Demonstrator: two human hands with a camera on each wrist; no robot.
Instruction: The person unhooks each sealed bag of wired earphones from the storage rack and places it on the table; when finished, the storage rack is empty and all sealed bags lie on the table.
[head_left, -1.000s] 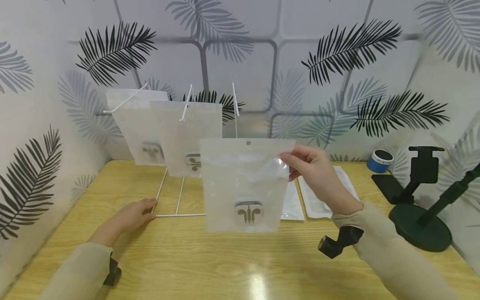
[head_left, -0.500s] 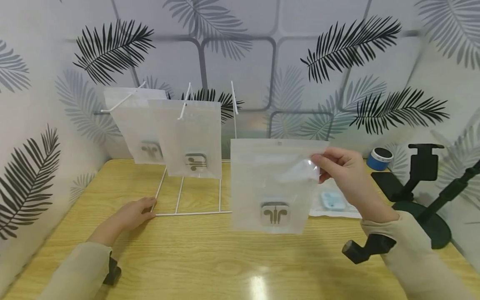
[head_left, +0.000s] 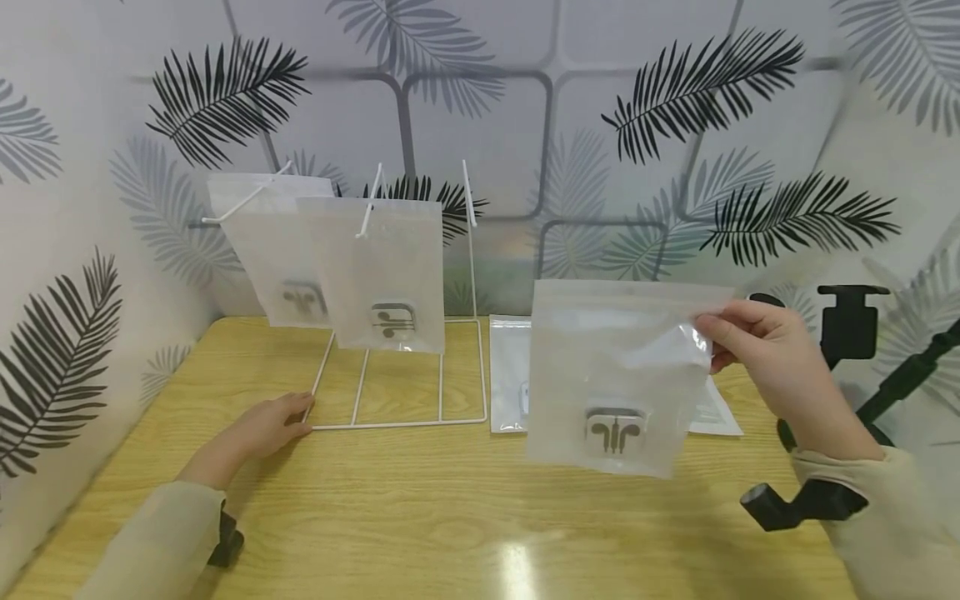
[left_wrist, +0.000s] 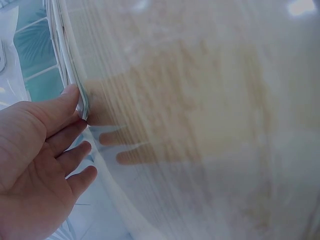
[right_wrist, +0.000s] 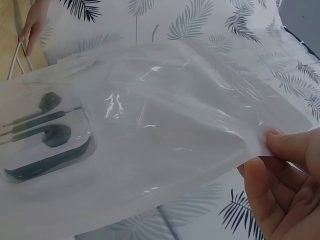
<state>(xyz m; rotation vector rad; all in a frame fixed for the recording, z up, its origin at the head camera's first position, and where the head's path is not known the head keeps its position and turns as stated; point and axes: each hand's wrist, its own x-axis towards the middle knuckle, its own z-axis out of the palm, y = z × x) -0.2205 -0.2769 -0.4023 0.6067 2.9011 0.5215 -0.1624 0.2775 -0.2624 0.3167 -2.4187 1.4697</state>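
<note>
My right hand [head_left: 772,358] pinches the upper right corner of a translucent zip bag [head_left: 577,358] between thumb and fingers. Inside, low in the bag, sits a boxed pair of wired earphones [head_left: 615,433]. The bag hangs upright in front of me, right of the white wire display rack [head_left: 482,375]. At the rack's front left corner, my left hand [head_left: 258,429] grips the base wire; the left wrist view shows thumb and forefinger meeting on it. Two similar earphone bags hang on the rack's hooks, one at the left [head_left: 270,250] and one in the middle [head_left: 382,258]. The right hook [head_left: 470,200] carries no bag.
Behind the held bag, a flat white package [head_left: 508,367] lies on the wooden table [head_left: 420,517], with another package [head_left: 720,412] partly hidden further right. A dark phone stand [head_left: 851,321] rises at the far right. Leaf-patterned cloth [head_left: 585,50] covers the wall behind.
My right hand has carried the earphone bag rightward, away from the front of the rack. The rack's right side and a flat package now show. My left hand stays at the corner.
</note>
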